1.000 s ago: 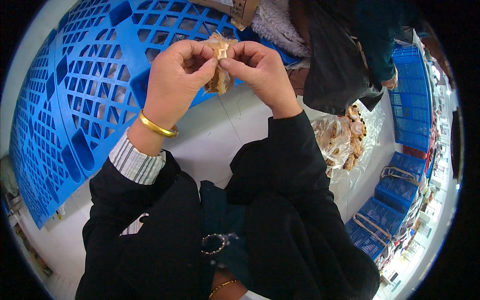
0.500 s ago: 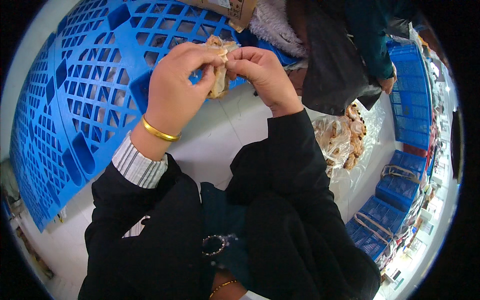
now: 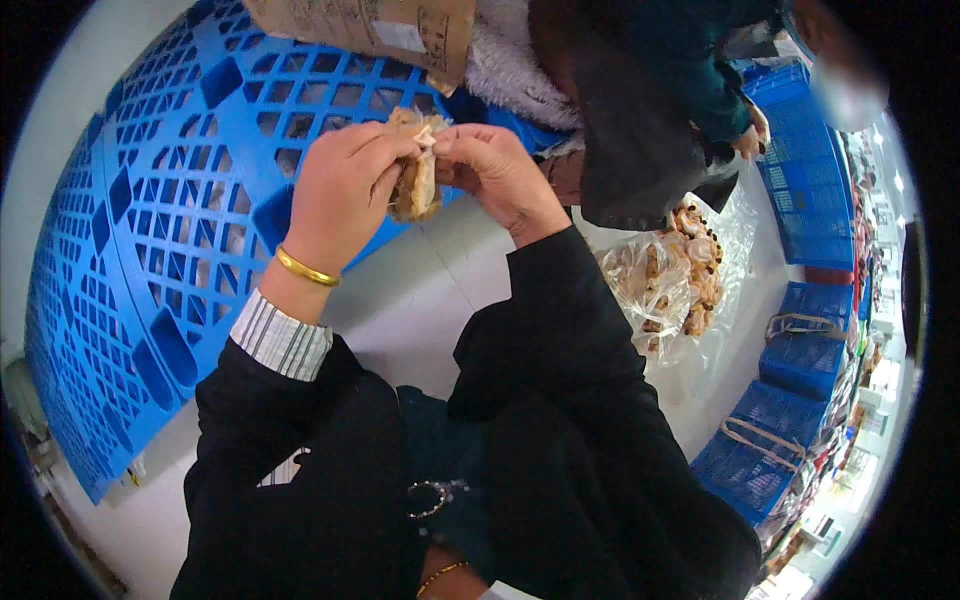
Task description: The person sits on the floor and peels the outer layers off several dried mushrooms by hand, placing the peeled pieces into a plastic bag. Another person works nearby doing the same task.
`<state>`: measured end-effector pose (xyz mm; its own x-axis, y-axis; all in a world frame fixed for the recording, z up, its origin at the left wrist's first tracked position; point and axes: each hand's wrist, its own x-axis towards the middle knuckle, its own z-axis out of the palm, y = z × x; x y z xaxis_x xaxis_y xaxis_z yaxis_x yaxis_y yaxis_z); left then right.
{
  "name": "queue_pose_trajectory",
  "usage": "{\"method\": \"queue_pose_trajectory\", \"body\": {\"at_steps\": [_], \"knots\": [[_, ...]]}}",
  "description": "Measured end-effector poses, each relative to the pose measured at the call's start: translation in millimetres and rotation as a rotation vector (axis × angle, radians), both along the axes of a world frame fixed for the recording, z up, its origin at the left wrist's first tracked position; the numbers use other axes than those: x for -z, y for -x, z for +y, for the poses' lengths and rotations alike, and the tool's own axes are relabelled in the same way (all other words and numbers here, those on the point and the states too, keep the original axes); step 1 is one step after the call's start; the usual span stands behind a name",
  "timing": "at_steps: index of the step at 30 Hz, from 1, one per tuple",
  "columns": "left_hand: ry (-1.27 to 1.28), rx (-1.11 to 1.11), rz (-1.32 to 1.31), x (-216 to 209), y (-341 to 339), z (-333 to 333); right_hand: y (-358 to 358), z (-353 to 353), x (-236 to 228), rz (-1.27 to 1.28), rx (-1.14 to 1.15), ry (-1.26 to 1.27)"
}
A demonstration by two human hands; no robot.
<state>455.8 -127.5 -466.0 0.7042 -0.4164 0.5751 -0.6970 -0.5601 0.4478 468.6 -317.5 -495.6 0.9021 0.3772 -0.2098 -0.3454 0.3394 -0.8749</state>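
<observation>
A small tan-and-brown item [image 3: 418, 195], whose kind I cannot make out, hangs upright between my hands with what looks like clear film about its top. Closed in a pinch, my left hand [image 3: 342, 185] holds its upper edge from the left. On the other side, the thumb and fingers of my right hand [image 3: 500, 178] pinch at the same pale upper part, close to the left fingertips. Fingers partly hide where each grips. Both hands are above the edge of a blue plastic pallet [image 3: 190, 250].
A cardboard box [image 3: 380, 30] stands on the pallet's far side beside a fluffy grey cloth [image 3: 515, 75]. At right, similar tan-and-brown items [image 3: 700, 270] lie with clear plastic bags [image 3: 645, 280]. Another person's hand [image 3: 748, 142] is beyond them. Blue crates [image 3: 800, 340] line the right side.
The view has shifted a little, so the box shows more. Both hands still pinch the item, and its pale top strip shows more clearly between my fingertips. The other person's hand has moved slightly.
</observation>
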Motion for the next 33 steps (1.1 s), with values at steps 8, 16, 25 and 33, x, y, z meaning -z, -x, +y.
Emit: {"method": "queue_pose_trajectory", "body": {"at_steps": [8, 16, 25, 33], "knots": [[-0.100, 0.206, -0.032, -13, -30, -37, 1, -22, -17, -0.094, 0.145, 0.187], [-0.363, 0.372, -0.251, -51, -57, -71, 5, -59, -19, -0.066, 0.272, -0.153], [-0.219, 0.466, -0.100, -49, -76, -84, 9, -69, -23, 0.037, 0.275, -0.341], [-0.286, 0.476, -0.115, -12, -85, -108, -3, -90, 8, -0.029, 0.429, -0.041]]}}
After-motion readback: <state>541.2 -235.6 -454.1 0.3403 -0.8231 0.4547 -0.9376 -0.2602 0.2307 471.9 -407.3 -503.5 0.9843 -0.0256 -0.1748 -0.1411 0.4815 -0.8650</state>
